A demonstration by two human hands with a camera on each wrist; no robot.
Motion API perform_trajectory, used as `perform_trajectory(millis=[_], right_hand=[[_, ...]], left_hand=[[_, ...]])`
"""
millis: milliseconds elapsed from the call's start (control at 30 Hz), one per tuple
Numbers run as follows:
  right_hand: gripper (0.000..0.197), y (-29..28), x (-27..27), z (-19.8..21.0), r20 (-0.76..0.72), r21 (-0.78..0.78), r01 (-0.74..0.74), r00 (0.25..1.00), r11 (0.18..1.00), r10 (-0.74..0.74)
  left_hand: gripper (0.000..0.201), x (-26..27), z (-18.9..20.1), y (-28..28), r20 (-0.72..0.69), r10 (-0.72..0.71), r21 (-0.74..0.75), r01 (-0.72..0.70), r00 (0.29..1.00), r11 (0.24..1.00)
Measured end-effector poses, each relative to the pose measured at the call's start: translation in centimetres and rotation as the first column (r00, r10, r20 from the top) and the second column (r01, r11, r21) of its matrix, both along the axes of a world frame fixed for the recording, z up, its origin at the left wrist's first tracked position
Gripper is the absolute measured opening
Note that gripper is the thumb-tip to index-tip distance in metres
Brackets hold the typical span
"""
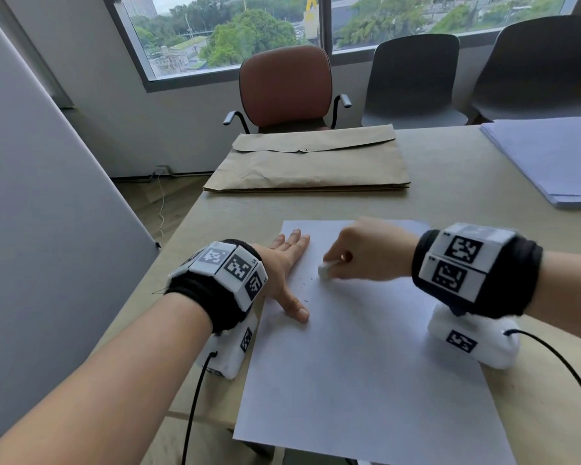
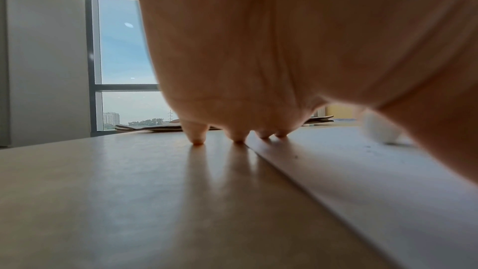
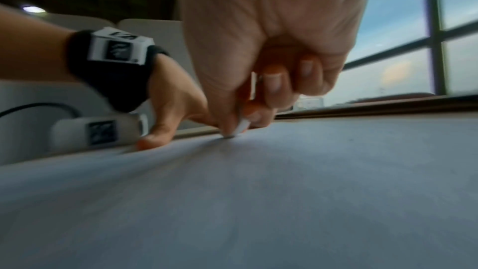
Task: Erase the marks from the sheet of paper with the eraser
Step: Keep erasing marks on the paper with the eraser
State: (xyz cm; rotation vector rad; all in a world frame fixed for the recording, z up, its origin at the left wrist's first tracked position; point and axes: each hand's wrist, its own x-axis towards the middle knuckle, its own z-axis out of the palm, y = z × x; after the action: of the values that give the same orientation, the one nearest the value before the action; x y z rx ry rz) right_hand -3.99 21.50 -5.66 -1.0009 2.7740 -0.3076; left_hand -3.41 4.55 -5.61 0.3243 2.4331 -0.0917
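Head view: eraser on paper

Right hand (image 1: 366,251) clenched round white eraser (image 1: 326,270), mostly hidden by fingers, tip touching sheet of paper (image 1: 366,364) on bench (image 1: 450,169). Left hand (image 1: 287,263) flat, released, pinning paper's left edge. Marks too faint to discern.
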Motion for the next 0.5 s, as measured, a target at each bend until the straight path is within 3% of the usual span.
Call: perform_trajectory(millis=[100,233,433,500], right_hand=[[0.034,0.1,-0.7,0.0,-0.053,-0.002,0.049,0.997,0.999,-0.049],[0.034,0.1,1.2,-0.2,0.032,0.010,-0.078,0.996,0.997,0.077],[0.038,0.1,-0.2,-0.2,-0.075,0.011,0.061,0.995,0.998,-0.060],[0.036,0.0,0.2,-0.1,-0.073,0.025,0.034,0.997,0.999,-0.032]], left_hand=[[0.128,0.1,0.1,0.1,-0.004,0.000,-0.003,0.000,1.000,1.000],[0.128,0.1,0.1,0.0,0.001,-0.001,-0.005,0.001,1.000,1.000],[0.128,0.0,0.0,0.0,0.001,0.005,-0.003,-0.005,1.000,1.000],[0.129,0.0,0.0,0.0,-0.001,0.005,-0.006,-0.005,1.000,1.000]])
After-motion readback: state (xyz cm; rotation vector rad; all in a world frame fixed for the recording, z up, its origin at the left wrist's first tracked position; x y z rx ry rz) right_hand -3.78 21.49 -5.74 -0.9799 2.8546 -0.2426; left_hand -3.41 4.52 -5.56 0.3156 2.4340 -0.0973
